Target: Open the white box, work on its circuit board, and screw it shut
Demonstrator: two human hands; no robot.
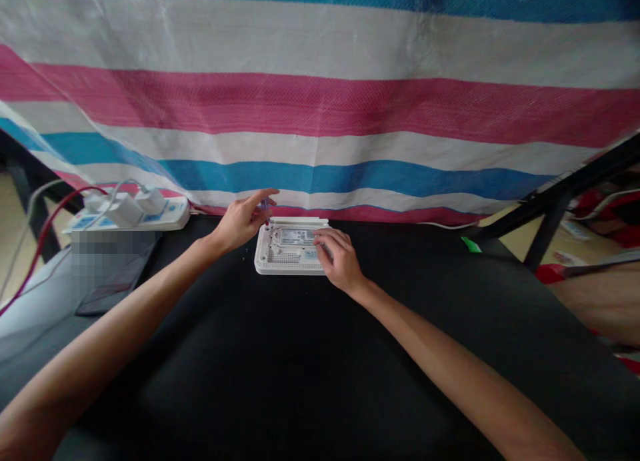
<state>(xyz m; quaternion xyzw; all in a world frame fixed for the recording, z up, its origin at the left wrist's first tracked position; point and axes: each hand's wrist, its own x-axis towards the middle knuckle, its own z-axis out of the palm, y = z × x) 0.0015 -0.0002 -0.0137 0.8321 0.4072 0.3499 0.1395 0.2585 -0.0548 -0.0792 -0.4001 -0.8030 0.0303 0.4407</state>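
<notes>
A white router (pixel 293 270) lies underside up on the black table, its vented base and printed label facing me. My left hand (pixel 241 221) is closed around a small screwdriver with a see-through purplish handle (pixel 265 206). It stands roughly upright, its tip at the router's far left corner. My right hand (pixel 341 260) grips the router's right side, fingers bent over the base and thumb near the front edge; that end is hidden beneath it. Several tiny bits, perhaps screws (pixel 245 255), lie left of the router.
A white power strip (pixel 175 214) with plugged-in chargers (pixel 125 210) and cables stands at the back left, near a dark flat object (pixel 113 291). A striped plastic sheet (pixel 320 108) hangs behind the table. A green scrap (pixel 471 245) lies at right; another person's limb (pixel 595 301) shows beyond.
</notes>
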